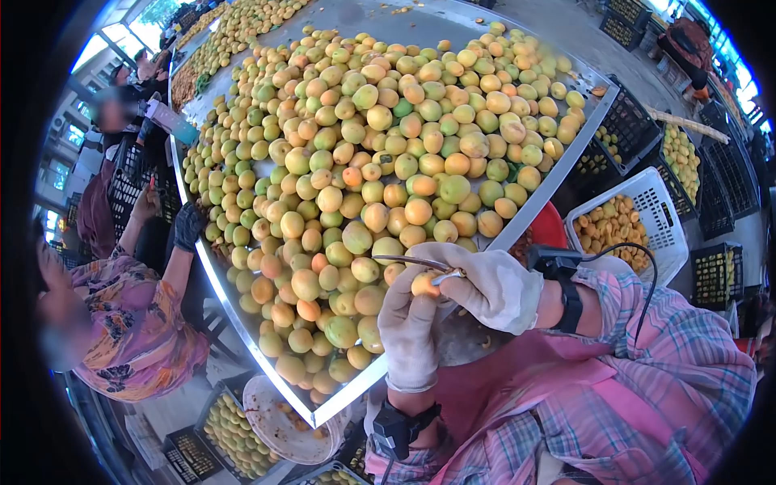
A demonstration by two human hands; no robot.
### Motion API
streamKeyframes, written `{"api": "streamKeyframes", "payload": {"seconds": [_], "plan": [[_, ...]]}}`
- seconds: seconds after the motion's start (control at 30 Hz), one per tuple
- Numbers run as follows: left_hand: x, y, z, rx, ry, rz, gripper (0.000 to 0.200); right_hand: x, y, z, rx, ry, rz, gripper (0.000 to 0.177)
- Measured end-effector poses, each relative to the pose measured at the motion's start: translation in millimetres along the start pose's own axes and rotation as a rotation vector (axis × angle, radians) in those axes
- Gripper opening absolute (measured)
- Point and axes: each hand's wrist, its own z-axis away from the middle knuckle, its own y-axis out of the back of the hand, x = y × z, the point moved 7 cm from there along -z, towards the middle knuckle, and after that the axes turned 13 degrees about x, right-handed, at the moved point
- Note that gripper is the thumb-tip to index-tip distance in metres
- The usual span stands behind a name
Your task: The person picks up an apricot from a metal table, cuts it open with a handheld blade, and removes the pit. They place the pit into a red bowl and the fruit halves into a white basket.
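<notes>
My left hand (pixel 409 335), in a whitish glove, is closed around an apricot (pixel 424 284) close to the table's near edge. Against that fruit, my gloved right hand (pixel 497 289) grips a small pitting tool (pixel 447 276) whose shiny metal end meets the apricot's side. A thin dark curved strip (pixel 408 260) juts out leftward from the right fingers, above the fruit. Just beyond both hands spreads a big heap of yellow, orange and greenish apricots (pixel 356 162) on the metal-rimmed table (pixel 517 226).
On the right stand a white basket (pixel 675 234) of halved apricots, a red container (pixel 548 225) and black crates (pixel 715 275). Below the table corner sits a whitish bucket (pixel 267 412). Across the left edge, another person (pixel 137 323) works with a dark-gloved hand near the fruit.
</notes>
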Motion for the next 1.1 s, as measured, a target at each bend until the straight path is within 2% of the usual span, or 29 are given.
{"api": "streamKeyframes", "payload": {"seconds": [0.33,0.4,0.43,0.47,0.53,0.57,0.6,0.63,0.77,0.87,0.93,0.97,1.0,1.07,1.1], "plan": [[9,3,9,0.141,-0.117,-0.132,0.056,5,-8,4,-0.023,0.02,0.095,0.047],[7,5,8,0.141,-0.117,-0.112,0.056,9,-9,0,-0.045,-0.172,-0.314,0.045],[6,7,8,0.14,-0.117,-0.091,0.056,18,-19,9,-0.137,-0.554,-0.646,0.041],[6,7,7,0.14,-0.118,-0.091,0.056,13,-15,8,-0.137,-0.553,-0.646,0.041],[9,8,6,0.154,-0.182,-0.109,0.055,13,-21,17,-0.298,-0.776,-0.722,0.052],[10,7,5,0.154,-0.184,-0.108,0.055,12,-19,16,-0.299,-0.774,-0.721,0.052],[11,7,5,0.153,-0.202,-0.112,0.055,8,-22,19,-0.377,-0.821,-0.816,0.052],[12,7,6,0.15,-0.22,-0.116,0.054,4,-25,22,-0.455,-0.867,-0.911,0.06],[11,8,8,0.09,-0.209,-0.001,0.048,-4,-19,24,-0.51,-0.87,-0.879,0.065],[7,9,8,0.051,-0.106,0.109,0.045,-3,-15,24,-0.468,-0.769,-0.795,0.06],[4,14,7,0.082,-0.057,0.005,0.046,5,-12,21,-0.273,-0.642,-0.684,0.047],[5,13,7,0.081,-0.06,0.004,0.046,5,-14,21,-0.259,-0.493,-0.534,0.051],[9,14,8,0.119,-0.077,-0.008,0.043,6,-16,24,-0.26,-0.488,-0.534,0.051],[13,14,6,0.16,-0.099,-0.016,0.041,-3,-7,19,-0.139,-0.318,-0.444,0.05],[13,12,4,0.155,-0.06,0.078,0.035,-1,-8,19,-0.165,-0.257,-0.395,0.051]]}}
